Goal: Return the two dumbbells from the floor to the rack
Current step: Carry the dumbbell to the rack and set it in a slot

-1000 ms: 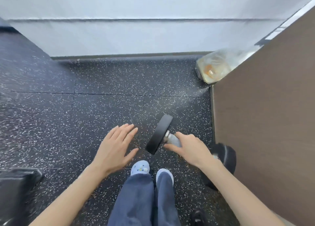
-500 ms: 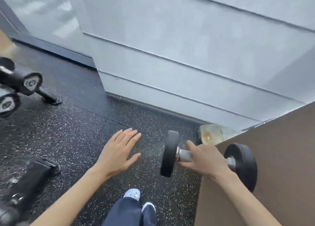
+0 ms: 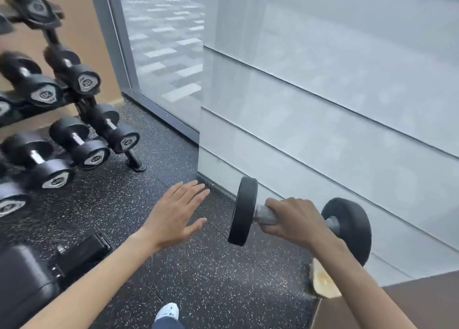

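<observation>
My right hand (image 3: 295, 220) grips the metal handle of a black round-headed dumbbell (image 3: 242, 210), held level in the air above the speckled floor, right of centre. My left hand (image 3: 176, 213) hovers flat with fingers spread, empty, left of the dumbbell. The dumbbell rack (image 3: 85, 102) stands at the far left against a tan wall, with several black dumbbells on its tiers. No second loose dumbbell shows on the floor.
A black padded bench (image 3: 29, 281) sits at the lower left. A grey panelled wall (image 3: 323, 105) and a glass pane run along the right and back. A brown panel (image 3: 397, 306) and a clear plastic bag (image 3: 321, 282) lie at lower right.
My right hand has lifted the dumbbell off the floor and my view has swung up and left, bringing the rack into sight. My left hand stays spread and empty.
</observation>
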